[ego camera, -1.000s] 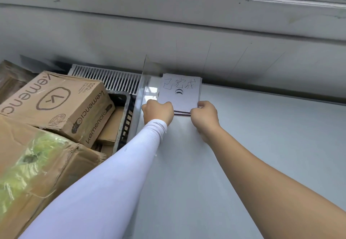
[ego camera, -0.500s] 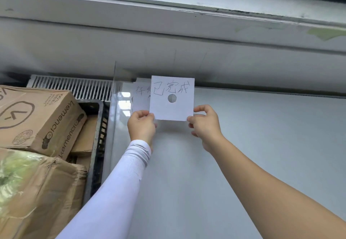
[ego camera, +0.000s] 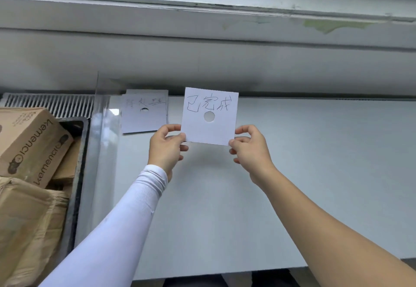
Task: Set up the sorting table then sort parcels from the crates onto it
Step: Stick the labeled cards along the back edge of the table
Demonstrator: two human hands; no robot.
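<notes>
Thumb and curled fingers of the left hand [ego camera: 167,146] pinch the lower left corner of a white card [ego camera: 209,115]; the right hand [ego camera: 249,149] pinches its lower right corner; the card is square, thin, smooth, with handwritten characters above a round punched hole, held above the pale matte table [ego camera: 292,174]; left of the card, a second holed card [ego camera: 144,114] lies flat on the table; further left, cardboard boxes [ego camera: 31,142] fill a dark crate [ego camera: 78,174].

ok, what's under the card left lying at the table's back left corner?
Under the lying card a second card's edges peek out at the top and right; its face is covered. Beneath them is the white table. Both hands hold another card.
</notes>
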